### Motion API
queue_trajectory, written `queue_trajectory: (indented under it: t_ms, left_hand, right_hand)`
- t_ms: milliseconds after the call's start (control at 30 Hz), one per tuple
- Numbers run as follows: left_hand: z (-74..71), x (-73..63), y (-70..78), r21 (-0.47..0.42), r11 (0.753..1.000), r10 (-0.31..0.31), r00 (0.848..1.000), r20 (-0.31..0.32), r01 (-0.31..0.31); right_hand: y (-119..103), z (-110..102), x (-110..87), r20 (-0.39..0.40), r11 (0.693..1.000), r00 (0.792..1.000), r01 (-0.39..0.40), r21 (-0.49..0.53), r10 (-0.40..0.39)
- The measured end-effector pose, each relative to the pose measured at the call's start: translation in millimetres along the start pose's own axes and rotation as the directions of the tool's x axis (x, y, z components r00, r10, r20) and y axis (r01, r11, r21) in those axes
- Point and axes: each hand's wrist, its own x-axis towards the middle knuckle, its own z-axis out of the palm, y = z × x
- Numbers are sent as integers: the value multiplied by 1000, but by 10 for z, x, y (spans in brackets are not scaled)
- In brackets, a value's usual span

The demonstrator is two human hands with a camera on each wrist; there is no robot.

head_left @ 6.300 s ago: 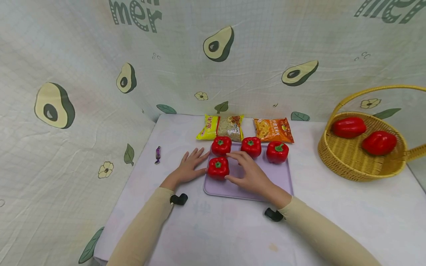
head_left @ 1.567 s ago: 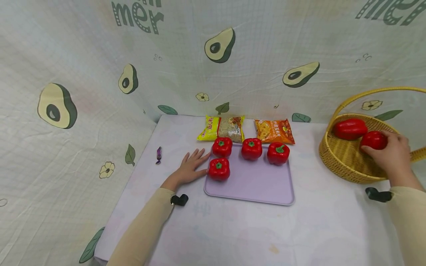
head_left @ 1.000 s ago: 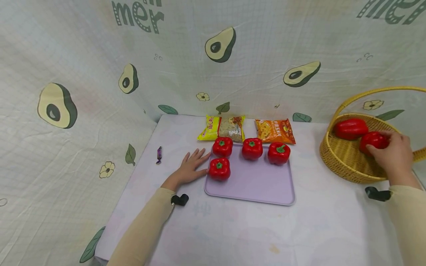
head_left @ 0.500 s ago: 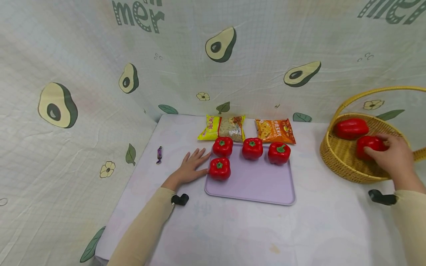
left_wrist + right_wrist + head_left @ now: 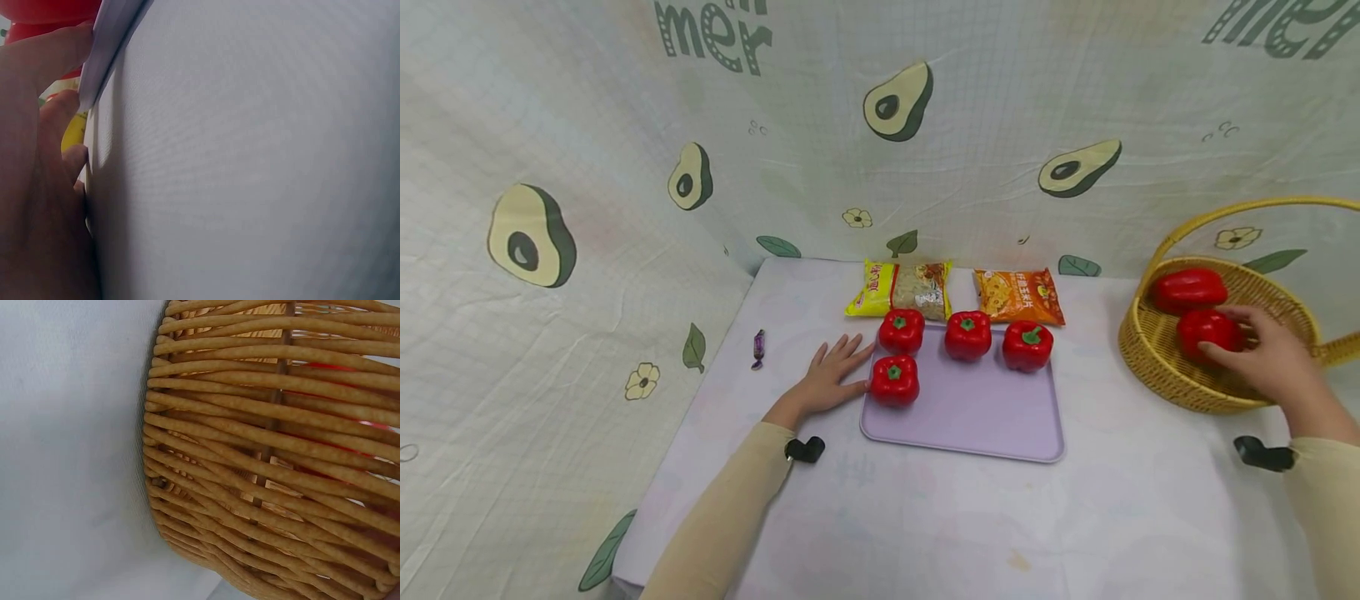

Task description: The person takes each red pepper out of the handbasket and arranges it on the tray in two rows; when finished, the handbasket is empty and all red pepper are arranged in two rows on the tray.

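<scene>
My right hand point(image 5: 1273, 358) reaches into the wicker basket point(image 5: 1157, 373) and grips a red bell pepper point(image 5: 1204, 335), thumb in front and fingers behind. Beside it in the basket lies another red bell pepper point(image 5: 1189, 289). In the right wrist view the basket's woven wall point(image 5: 250, 434) hides most of the hand. My left hand point(image 5: 823, 382) lies with fingers spread at the left edge of the lilac tray point(image 5: 985, 417). Its thumb is at the tray rim beside a red bell pepper point(image 5: 894, 382); the left wrist view shows these fingers point(image 5: 59, 112) along the rim.
Three more bell peppers point(image 5: 967, 336) line the tray's far side. Behind them lie a yellow noodle packet point(image 5: 902, 288) and an orange snack packet point(image 5: 1019, 297). A purple wrapped candy point(image 5: 758, 349) is at the left. The basket handle point(image 5: 1225, 208) arches high; a patterned cloth hangs behind.
My right hand has gone from the front-left pepper on the tray to the basket and taken hold of a pepper there. That pepper has shifted left inside the basket. The left hand stays put.
</scene>
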Motion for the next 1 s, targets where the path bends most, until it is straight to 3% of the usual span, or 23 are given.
queue_trajectory:
  t_ms: [200, 433, 700, 900, 1000]
  left_hand:
    - [16, 4, -15, -1, 1000, -2, 1000, 4, 2]
    - [17, 3, -18, -2, 1000, 1, 1000, -2, -1]
    - [11, -1, -11, 2, 1000, 4, 1000, -4, -4]
    - [8, 4, 4, -1, 1000, 5, 1000, -5, -5]
    - [8, 5, 2, 2, 1000, 9, 1000, -6, -9]
  right_hand:
    - [4, 29, 12, 0, 995, 996, 85, -54, -85]
    - [-20, 50, -16, -15, 1000, 1000, -11, 15, 11]
    - [-15, 47, -35, -82, 999, 996, 37, -35, -40]
    - [-19, 55, -43, -95, 1000, 995, 7, 10, -6]
    - [-24, 45, -47, -103, 1000, 994, 19, -23, -22]
